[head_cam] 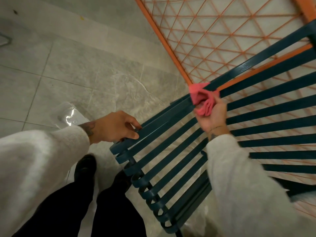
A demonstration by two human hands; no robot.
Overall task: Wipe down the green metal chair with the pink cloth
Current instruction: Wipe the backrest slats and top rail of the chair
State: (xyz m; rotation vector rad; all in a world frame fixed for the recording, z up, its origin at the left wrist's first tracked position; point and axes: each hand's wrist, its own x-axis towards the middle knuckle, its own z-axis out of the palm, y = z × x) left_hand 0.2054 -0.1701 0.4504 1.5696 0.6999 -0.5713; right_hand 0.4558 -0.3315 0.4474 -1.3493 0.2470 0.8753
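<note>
The green metal chair (171,151) with long flat slats fills the lower right, its curled slat ends pointing toward me. My right hand (212,115) grips the bunched pink cloth (201,96) and holds it against an upper slat where the seat meets the back. My left hand (116,127) holds the outer left slat near its curled end, fingers curled over the edge. White fuzzy sleeves cover both arms.
An orange metal frame (164,43) with a woven diamond mesh stands behind the chair at the upper right. Grey marble floor tiles (77,65) spread to the left, with a clear plastic wrapper (70,115) lying on them. My dark trousers and shoe (85,166) are below.
</note>
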